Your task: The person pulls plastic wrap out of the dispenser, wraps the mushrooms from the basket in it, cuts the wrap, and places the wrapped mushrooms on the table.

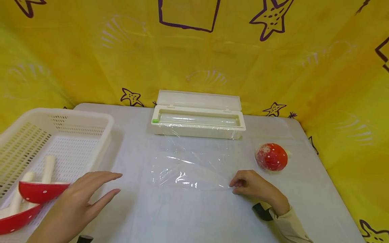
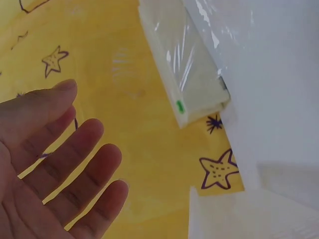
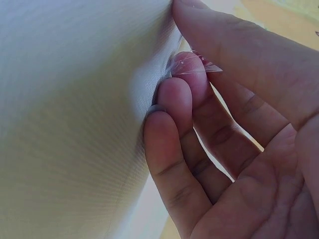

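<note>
A sheet of clear cling film runs from a cream dispenser box toward me over the white table. The box's lid stands raised, and a film roll lies inside. At the sheet's near right corner, my right hand has its fingers curled at the film's edge. A bit of film shows at those fingertips in the right wrist view. My left hand hovers left of the sheet, thumb and fingers spread, holding nothing. Film-wrapped, a red dotted bowl sits beyond the right hand.
On the left stands a white plastic basket with red dotted ladle-like pieces with cream handles in it. Yellow patterned cloth hangs behind and to the right of the table. A green slider sits at the box's left end.
</note>
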A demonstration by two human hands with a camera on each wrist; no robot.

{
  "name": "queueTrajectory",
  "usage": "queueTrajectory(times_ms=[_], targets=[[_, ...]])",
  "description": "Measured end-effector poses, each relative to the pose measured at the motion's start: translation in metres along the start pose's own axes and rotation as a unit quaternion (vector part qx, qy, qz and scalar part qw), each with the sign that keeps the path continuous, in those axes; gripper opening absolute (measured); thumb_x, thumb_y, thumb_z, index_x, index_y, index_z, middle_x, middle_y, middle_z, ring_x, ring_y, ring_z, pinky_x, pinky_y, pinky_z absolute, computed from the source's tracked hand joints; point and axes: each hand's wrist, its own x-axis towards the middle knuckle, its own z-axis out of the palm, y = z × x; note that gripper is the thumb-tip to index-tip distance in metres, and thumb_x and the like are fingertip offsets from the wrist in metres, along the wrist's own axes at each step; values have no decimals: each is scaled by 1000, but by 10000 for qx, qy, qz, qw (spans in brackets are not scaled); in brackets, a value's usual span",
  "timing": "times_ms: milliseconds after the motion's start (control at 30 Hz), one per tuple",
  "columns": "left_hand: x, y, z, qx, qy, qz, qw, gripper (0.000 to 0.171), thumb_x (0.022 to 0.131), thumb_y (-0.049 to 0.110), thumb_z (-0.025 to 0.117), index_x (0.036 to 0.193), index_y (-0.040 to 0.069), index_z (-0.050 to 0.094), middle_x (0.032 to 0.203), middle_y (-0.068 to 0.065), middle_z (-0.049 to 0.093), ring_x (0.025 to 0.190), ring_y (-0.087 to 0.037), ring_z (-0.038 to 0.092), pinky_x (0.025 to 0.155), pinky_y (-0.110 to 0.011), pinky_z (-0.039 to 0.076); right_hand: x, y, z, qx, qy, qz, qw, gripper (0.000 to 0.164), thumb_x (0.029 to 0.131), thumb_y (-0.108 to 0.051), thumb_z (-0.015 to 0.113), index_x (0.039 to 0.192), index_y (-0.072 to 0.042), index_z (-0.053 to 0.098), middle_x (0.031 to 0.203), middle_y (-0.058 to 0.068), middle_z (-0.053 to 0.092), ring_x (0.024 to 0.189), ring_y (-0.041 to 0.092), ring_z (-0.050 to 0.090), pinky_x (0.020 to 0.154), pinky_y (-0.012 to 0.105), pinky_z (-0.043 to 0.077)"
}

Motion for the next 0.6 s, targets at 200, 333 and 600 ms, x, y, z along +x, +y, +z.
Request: queueTrajectory(times_ms=[200, 333, 600], targets=[[-12, -17, -16, -209, 470, 30, 9987, 54, 89, 62, 57, 112, 16, 73, 107, 10, 70, 106, 15, 50, 97, 6, 28, -1, 0, -1, -2, -22, 116, 9999, 15, 80, -11, 81, 93, -8, 74, 88, -1, 71, 76, -2, 55, 70, 19, 53], [-20, -31, -24, -428, 833, 35, 9956, 64, 90, 64, 50, 108, 8, 74, 114, 31, 59, 112, 23, 45, 98, 4, 30, -1, 0, -1, 19, -38, 123, 9999, 15, 80, -11, 81, 93, -9, 74, 88, -2, 71, 76, -1, 55, 70, 19, 53], [-36, -57, -27, -593, 1163, -40, 9914, 70, 86, 62, 59, 101, -5, 72, 118, 42, 53, 108, 27, 47, 94, 5, 32, 0, -1, -1, -63, -46, 132, 9999, 15, 81, -12, 81, 94, -9, 75, 89, -2, 72, 76, -1, 55, 71, 20, 54]])
